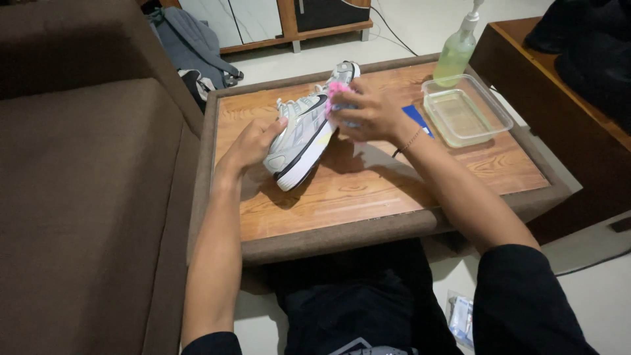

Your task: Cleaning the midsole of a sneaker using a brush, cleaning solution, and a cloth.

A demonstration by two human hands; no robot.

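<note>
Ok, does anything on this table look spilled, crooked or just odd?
Nothing looks spilled or broken. The one odd sight is a sneaker lying tilted on the wooden table, steadied by the left hand while the right hand presses a pink cloth against it.

The right hand [369, 112] covers most of a pink cloth [336, 92] and the middle of the sneaker [309, 131]. The pump bottle [457, 52] loses its nozzle at the top edge. A blue flat item [417, 119] lies half hidden behind the wrist. A dark bundle [585, 39] is cut off at the right.
</note>
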